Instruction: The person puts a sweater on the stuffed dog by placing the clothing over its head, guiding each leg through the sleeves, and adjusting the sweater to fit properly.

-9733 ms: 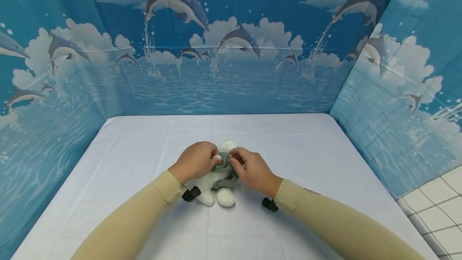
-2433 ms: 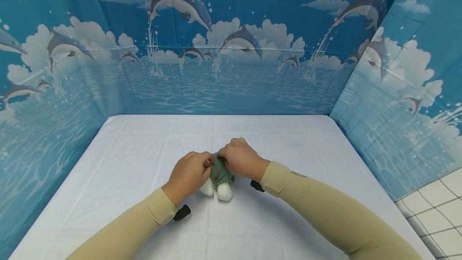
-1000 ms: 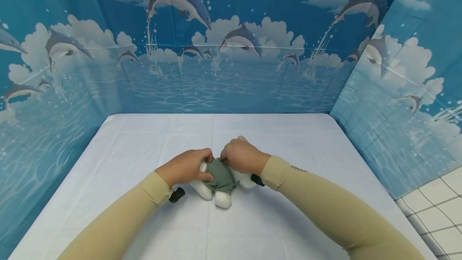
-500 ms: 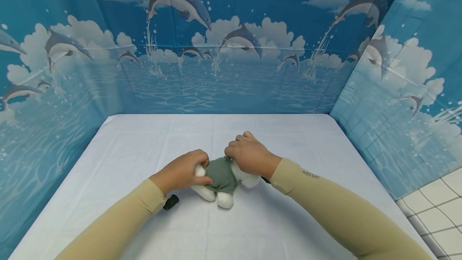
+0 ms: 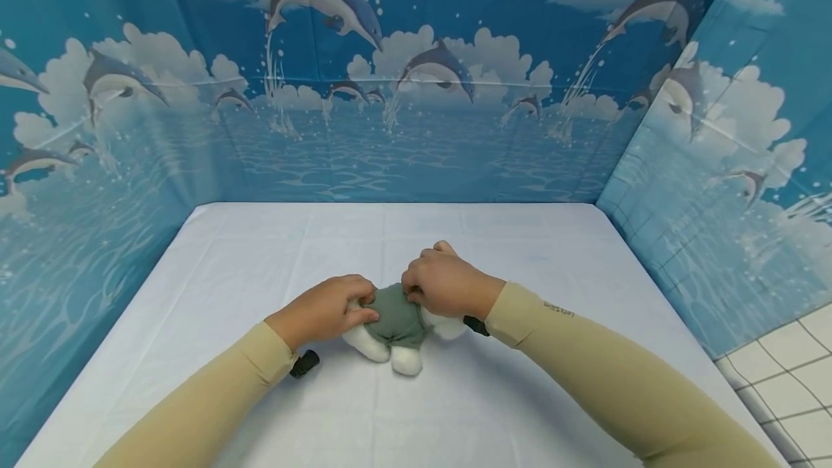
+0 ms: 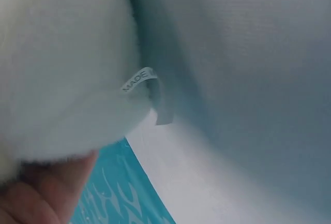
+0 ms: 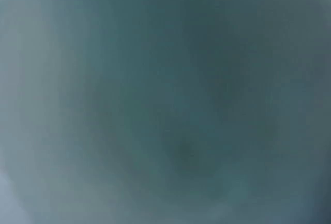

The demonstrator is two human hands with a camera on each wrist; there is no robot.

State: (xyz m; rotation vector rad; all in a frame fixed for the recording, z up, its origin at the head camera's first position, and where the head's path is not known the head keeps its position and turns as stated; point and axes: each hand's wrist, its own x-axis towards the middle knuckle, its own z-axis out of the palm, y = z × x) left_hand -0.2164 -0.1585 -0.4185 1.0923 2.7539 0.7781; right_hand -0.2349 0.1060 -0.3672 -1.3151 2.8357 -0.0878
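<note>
A white plush toy [image 5: 406,361] lies on the table, a green doll garment [image 5: 395,316] spread over its body. From the left my left hand [image 5: 325,309] grips the toy's side, thumb in front and fingers behind. My right hand [image 5: 448,282] pinches the garment's upper right edge; part of the toy shows beneath that hand. In the left wrist view the white plush [image 6: 62,69] fills the left, with a small printed tag [image 6: 139,79] sticking out and my fingers [image 6: 46,193] curled under it. The right wrist view is too blurred to read.
The table [image 5: 260,410] has a white cloth over it. A blue curtain printed with dolphins [image 5: 403,150] stands along the back and sides. White tiles [image 5: 793,374] show at the right. A small black camera sits under each wrist.
The green garment, bunched near the toy's top earlier, now lies smooth over its body. My left hand has gone from pinching the cloth to gripping the toy's side, farther left.
</note>
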